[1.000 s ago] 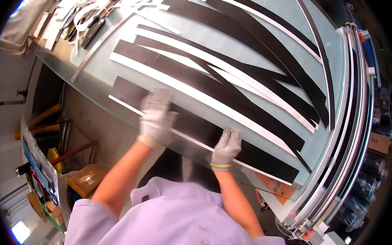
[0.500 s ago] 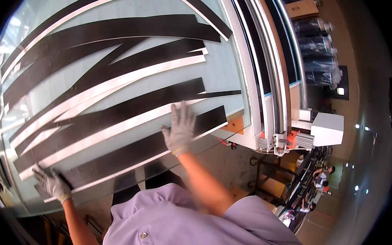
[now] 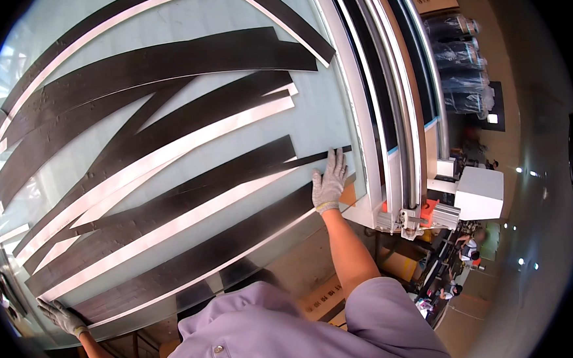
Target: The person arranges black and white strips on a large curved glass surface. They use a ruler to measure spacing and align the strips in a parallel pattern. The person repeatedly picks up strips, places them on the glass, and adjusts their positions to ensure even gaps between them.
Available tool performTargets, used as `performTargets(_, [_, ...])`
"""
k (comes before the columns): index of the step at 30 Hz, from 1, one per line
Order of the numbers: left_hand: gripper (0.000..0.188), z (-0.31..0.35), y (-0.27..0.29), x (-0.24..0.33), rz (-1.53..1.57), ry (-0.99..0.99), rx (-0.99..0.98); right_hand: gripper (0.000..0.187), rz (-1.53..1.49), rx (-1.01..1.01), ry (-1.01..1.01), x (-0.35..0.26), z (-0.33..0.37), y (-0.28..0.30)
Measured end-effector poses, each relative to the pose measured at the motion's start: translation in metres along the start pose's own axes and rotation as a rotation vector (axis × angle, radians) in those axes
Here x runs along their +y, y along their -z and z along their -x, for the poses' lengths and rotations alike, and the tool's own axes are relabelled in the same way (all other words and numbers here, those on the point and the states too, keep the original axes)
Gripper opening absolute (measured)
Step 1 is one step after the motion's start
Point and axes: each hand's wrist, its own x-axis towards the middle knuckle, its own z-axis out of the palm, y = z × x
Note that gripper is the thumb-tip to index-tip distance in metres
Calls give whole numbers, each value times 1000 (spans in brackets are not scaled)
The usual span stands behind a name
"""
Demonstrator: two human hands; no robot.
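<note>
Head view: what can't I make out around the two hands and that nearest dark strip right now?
- Left hand: at the dark fisheye rim; its fingertips and grip are too small and warped to judge.
- Right hand: only the glove's back shows; palm contact is hidden.
- Nearest dark strip: its left end blurs at the rim.
- Table underside: blocked by the lilac shirt.

The long dark strips (image 3: 170,206) run out of view at the left rim; far-right background people are too small to tell
</note>
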Motion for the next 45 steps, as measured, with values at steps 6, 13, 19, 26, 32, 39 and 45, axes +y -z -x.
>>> performTargets(6, [73, -10, -26, -66, -117, 145, 5, 74, -23, 57, 25, 23, -10, 0])
performTargets(13, [63, -3, -53, -149, -406, 184, 187, 63, -31, 156, 116, 22, -15, -11])
performTargets(19, [43, -2, -59, -90, 310, 596, 538, 53, -147, 328, -128, 29, 6, -11])
performTargets(26, [36, 44, 28, -3, 608, 445, 603, 53, -279, 297, 609, -113, 53, 9])
performTargets(32, [76, 139, 102, 102, 337, -173, -145, 54, -350, -62, 933, -278, 120, 14])
performTargets(39, [77, 107, 90, 24, 234, -114, -157, 49, -248, 44, 841, -277, 63, -10])
performTargets(45, [72, 87, 91, 27, 321, -146, -81, 66, -123, -28, 867, -283, 29, -6])
